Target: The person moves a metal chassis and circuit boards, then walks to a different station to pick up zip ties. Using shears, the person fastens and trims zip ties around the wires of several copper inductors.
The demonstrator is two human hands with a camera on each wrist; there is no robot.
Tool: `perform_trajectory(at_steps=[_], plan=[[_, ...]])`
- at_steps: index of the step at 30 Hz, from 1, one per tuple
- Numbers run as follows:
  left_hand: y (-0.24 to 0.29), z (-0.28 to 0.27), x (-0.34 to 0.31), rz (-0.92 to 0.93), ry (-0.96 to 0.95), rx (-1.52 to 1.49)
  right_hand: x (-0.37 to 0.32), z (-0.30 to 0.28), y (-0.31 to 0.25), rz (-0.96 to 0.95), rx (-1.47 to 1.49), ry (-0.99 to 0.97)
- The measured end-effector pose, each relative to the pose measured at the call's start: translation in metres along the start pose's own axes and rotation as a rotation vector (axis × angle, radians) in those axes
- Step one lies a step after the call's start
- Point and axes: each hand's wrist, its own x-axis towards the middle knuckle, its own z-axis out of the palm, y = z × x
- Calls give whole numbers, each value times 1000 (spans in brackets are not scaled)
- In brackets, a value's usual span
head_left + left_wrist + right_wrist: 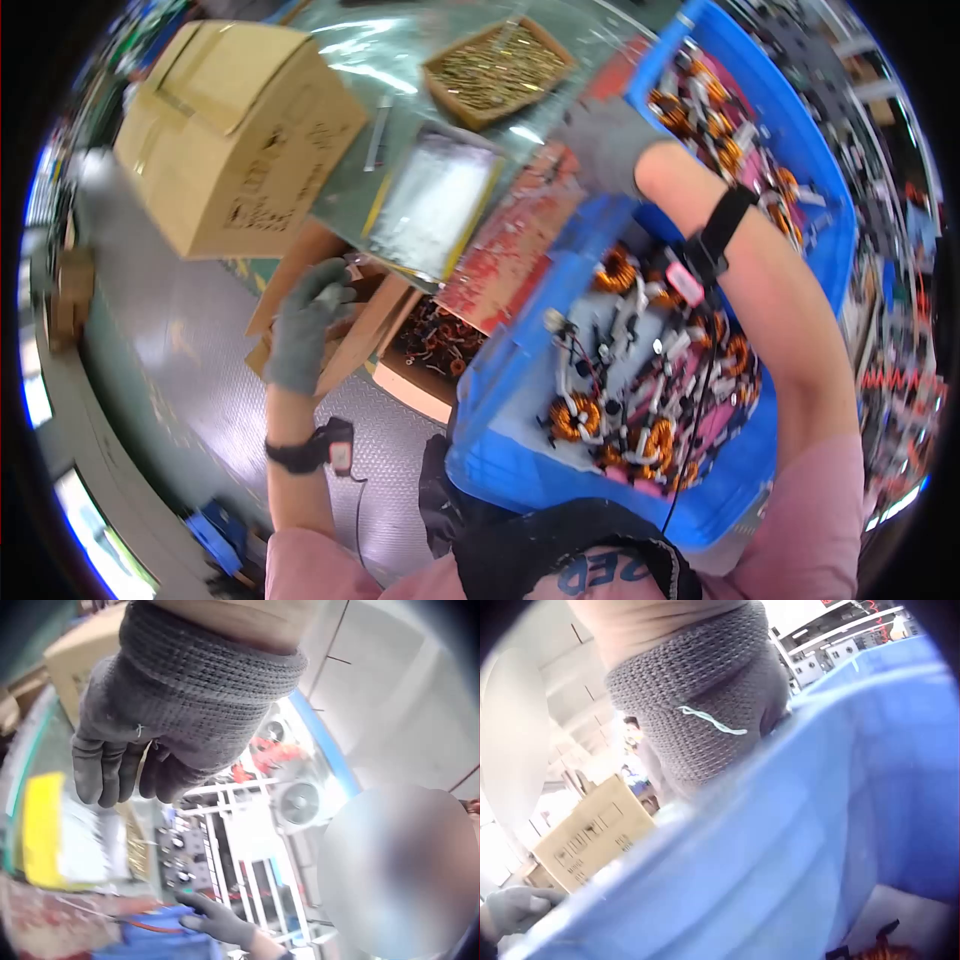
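My left hand (pixel 310 325), in a grey knit glove, is over an open cardboard box (pixel 355 350) at the left. The left wrist view shows its fingers (pixel 109 776) together and loosely bent, with no object visible in them. My right hand (pixel 612 145), gloved alike and blurred, is beside the rim of the near blue bin (pixel 500 400). In the left wrist view the right hand (pixel 225 924) has fingers spread over blue plastic. The bin wall (pixel 765 847) hides those fingers in the right wrist view. Copper-wound coils (pixel 575 415) with wires lie in the near bin.
Another blue bin (pixel 835 260) with coils stands at the far right. On the green table (pixel 345 60) are a closed carton (pixel 230 140), a box of brass-coloured pins (pixel 500 70) and a silvery, yellow-edged packet (pixel 435 200). A lower box (pixel 440 340) holds dark coils.
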Motion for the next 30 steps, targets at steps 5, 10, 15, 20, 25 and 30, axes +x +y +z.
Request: perform_trajectory(at_steps=[5, 10, 15, 20, 25, 30], plan=[[97, 88, -63, 272, -576, 112, -132, -32, 24, 112, 213, 524], [64, 224, -94, 486, -1255, 939, -301, 66, -35, 80, 598, 262], [-15, 296, -130, 650, -1457, 1790, -366, 158, -117, 24, 507, -114], [-68, 305, -141, 848, -1199, 2098, -363, 190, -123, -47, 386, 13], [-56, 323, -148, 771, -1220, 2168, -366, 214, -120, -91, 456, 237], [-50, 306, -160, 686, -1205, 1977, -418, 151, -88, -100, 592, 315]])
